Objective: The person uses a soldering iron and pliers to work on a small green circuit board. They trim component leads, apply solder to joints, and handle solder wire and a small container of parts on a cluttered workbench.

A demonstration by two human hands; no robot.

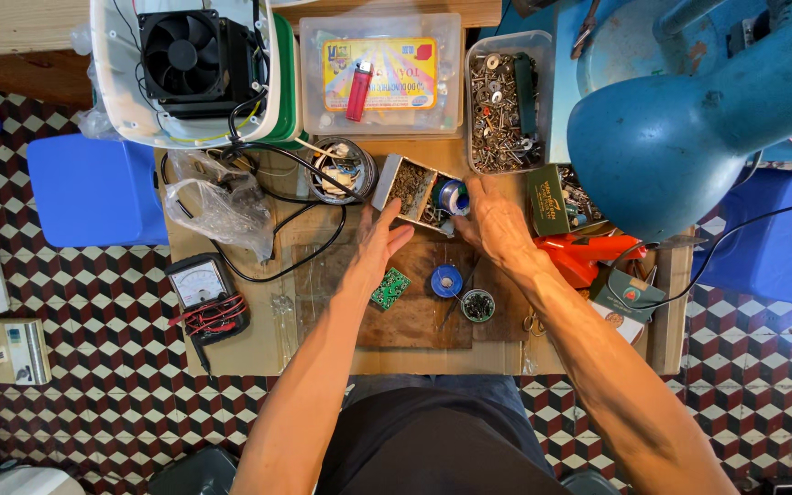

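Small open parts box (417, 192), mid-bench (258, 339), lying tilted between both hands: left hand (379, 240) open-fingered against its near side, right hand (497, 223) at its right end, grip state unclear; green circuit board (390, 288) just below.

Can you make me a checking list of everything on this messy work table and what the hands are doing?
Surface: small wooden table, crowded.
Job's things: long tray of small parts, green circuit board, blue solder spool.
Clutter: meter, plastic bag, clear box of screws, red lighter, fan.
Hands: left hand open beside the tray; right hand touches its end.
Cables: black cable loops over the table.
Surroundings: checkered floor, blue lamp.
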